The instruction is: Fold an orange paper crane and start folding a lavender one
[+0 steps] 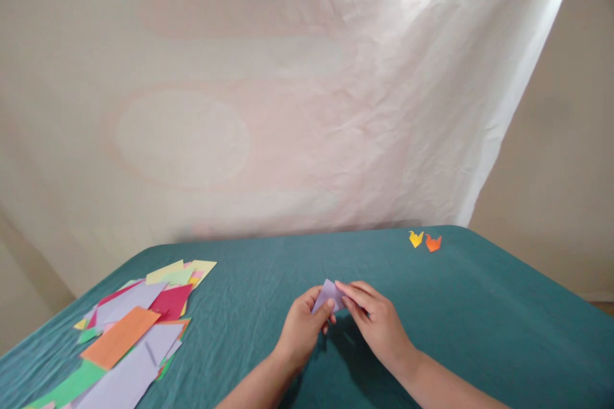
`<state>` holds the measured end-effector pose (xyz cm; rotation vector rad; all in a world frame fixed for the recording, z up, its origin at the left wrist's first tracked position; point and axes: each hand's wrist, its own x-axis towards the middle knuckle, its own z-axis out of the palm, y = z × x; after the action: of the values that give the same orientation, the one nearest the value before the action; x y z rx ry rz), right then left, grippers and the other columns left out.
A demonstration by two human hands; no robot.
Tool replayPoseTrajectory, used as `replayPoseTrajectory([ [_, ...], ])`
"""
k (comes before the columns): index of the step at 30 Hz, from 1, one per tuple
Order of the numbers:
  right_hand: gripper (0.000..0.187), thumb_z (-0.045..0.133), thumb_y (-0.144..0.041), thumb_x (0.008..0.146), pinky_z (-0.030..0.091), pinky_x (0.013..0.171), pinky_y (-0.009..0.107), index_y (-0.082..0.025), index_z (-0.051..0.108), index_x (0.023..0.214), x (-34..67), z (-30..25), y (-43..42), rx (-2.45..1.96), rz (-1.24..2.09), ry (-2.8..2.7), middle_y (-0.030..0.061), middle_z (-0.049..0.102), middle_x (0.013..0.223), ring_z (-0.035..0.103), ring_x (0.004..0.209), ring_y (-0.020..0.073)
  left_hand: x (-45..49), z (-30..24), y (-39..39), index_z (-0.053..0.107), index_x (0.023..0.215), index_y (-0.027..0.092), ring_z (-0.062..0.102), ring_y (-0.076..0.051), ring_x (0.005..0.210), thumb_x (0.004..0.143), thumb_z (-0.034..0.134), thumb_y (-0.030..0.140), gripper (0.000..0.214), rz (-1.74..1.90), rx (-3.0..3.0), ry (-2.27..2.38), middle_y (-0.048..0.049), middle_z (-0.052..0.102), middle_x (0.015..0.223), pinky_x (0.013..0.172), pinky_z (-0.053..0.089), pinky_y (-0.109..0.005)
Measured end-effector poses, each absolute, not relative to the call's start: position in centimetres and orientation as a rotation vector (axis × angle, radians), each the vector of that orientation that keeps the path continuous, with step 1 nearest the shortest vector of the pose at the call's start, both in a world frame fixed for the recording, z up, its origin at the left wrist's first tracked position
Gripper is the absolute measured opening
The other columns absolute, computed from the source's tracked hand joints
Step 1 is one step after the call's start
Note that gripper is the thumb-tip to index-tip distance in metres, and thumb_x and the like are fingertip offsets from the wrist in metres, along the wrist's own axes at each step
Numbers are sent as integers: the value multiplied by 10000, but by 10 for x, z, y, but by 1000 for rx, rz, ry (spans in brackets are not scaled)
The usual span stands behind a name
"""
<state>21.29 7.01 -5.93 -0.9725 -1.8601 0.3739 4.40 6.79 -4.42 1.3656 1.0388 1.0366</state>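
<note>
A small folded piece of lavender paper [327, 293] is held up above the table between my two hands. My left hand [306, 323] is closed on its left and lower part, the thumb lying across the front. At its right edge, the thumb and fingertips of my right hand [371, 315] pinch the paper. The paper's upper corner points upward. Its back side and some of my left fingers are hidden.
A teal cloth covers the table [249, 332]. Loose coloured paper sheets [122, 335] lie in an overlapping pile at the left. Near the far right edge sit a yellow paper crane [416, 239] and an orange paper crane [433, 243]. A pale sheet [288, 108] hangs behind.
</note>
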Motion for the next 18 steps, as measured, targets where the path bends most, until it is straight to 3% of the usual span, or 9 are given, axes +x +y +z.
replayPoseTrajectory([
  [7,325,452,-215,938,515,792,256,-274,634,1201,213,-62,70,-980,369,-1857,57,657,1009,640,872,166,44,-46,68,622,956,123,446,-86,512,791,627,457,372,1047,1356,1027,10,556,641,518,352,-198],
  [18,354,466,-208,938,508,784,265,-310,593,1253,211,-60,68,-964,344,-1871,46,656,1008,630,876,167,43,-51,72,645,953,122,441,-87,472,824,545,569,476,1058,1338,1077,5,560,599,489,332,-197],
])
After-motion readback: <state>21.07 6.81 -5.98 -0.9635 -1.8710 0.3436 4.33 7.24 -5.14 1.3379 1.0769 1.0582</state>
